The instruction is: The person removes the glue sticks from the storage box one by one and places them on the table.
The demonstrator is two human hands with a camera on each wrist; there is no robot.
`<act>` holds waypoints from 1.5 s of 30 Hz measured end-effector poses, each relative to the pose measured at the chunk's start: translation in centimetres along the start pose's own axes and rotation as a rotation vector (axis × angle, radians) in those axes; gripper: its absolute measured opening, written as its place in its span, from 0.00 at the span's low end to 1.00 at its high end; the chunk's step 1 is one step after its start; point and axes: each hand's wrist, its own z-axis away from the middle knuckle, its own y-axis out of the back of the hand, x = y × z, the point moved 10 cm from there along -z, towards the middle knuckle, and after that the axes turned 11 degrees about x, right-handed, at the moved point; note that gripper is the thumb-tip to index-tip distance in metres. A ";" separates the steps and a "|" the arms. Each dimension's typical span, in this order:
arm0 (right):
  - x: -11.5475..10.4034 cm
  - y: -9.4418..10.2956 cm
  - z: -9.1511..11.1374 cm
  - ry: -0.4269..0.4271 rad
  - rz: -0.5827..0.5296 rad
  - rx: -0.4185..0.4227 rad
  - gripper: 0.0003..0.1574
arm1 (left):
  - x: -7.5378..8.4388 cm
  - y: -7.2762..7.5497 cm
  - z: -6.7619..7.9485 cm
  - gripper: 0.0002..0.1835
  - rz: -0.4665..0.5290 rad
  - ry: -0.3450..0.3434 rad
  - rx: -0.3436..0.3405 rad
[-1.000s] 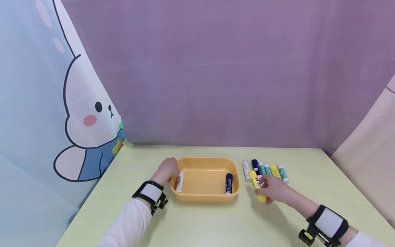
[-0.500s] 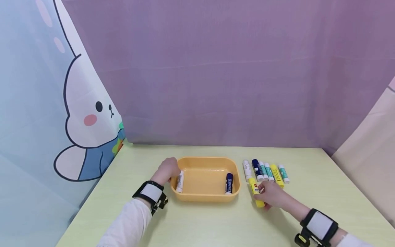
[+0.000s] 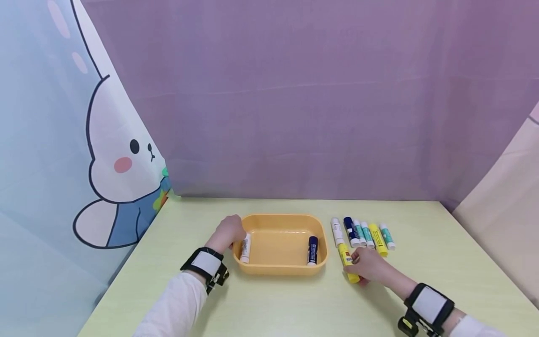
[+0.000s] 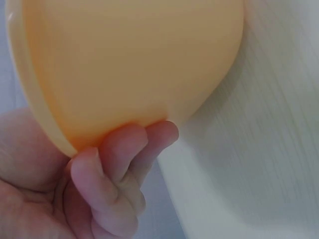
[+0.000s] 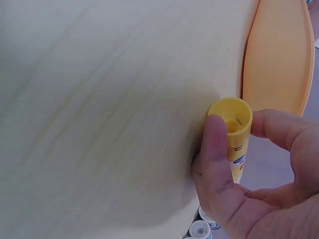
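My right hand (image 3: 371, 265) pinches a yellow glue stick (image 3: 346, 258) between thumb and fingers, low at the table right of the tray. In the right wrist view the hollow base of this yellow glue stick (image 5: 230, 114) faces the camera. Its far end meets a white glue stick (image 3: 337, 231) lying behind it. My left hand (image 3: 229, 231) grips the left rim of an orange-yellow tray (image 3: 280, 270); in the left wrist view the thumb and curled fingers (image 4: 122, 149) hold the tray wall. Inside the tray lie a white glue stick (image 3: 246, 248) at the left and a dark blue one (image 3: 312, 250) at the right.
Right of the tray lies a row of glue sticks: a dark blue one (image 3: 351, 231), several white-and-teal ones (image 3: 386, 236) and another yellow one (image 3: 378, 239). The pale green table (image 3: 269, 309) ends at a purple curtain (image 3: 294, 117).
My right hand has come down and toward me with the yellow glue stick, then slightly left, now level with the table by the white stick. My left hand stays at the tray.
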 end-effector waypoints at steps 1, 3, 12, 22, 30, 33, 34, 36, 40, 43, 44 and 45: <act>0.0 0.0 0.0 -0.002 0.005 -0.001 0.22 | 0.0 0.0 0.0 0.12 0.002 0.000 0.000; 0.0 -0.1 -0.1 -0.004 0.014 -0.005 0.22 | -0.1 0.0 0.0 0.13 0.006 -0.001 0.001; -0.1 -0.2 -0.1 -0.003 0.032 -0.027 0.26 | -0.1 0.0 0.0 0.14 0.010 -0.014 0.011; 0.0 -0.2 0.2 -0.019 0.042 -0.038 0.26 | -0.2 -0.1 -0.1 0.12 0.007 -0.016 0.011; -0.1 -0.2 0.4 -0.018 0.035 -0.041 0.26 | -0.2 -0.3 -0.3 0.12 0.000 -0.014 0.003; -0.2 -0.2 0.4 -0.018 0.028 -0.043 0.26 | -0.4 -0.4 -0.3 0.12 0.007 -0.007 0.001; -0.2 -0.2 0.4 -0.021 0.025 -0.045 0.26 | -0.4 -0.4 -0.3 0.12 0.008 -0.005 0.002; -0.1 -0.3 0.4 -0.028 0.021 -0.048 0.25 | -0.4 -0.4 -0.3 0.11 0.011 -0.003 0.004; -0.1 -0.3 0.4 -0.029 0.022 -0.052 0.25 | -0.3 -0.3 -0.2 0.11 0.009 -0.013 0.009; -0.2 -0.3 0.3 -0.021 0.028 -0.053 0.25 | -0.2 -0.2 -0.3 0.10 0.007 -0.022 0.013; -0.2 -0.2 0.3 -0.023 0.029 -0.051 0.25 | -0.2 -0.2 -0.3 0.09 0.007 -0.023 0.013; -0.2 -0.2 0.3 -0.020 0.030 -0.050 0.25 | -0.2 -0.2 -0.3 0.09 0.006 -0.025 0.013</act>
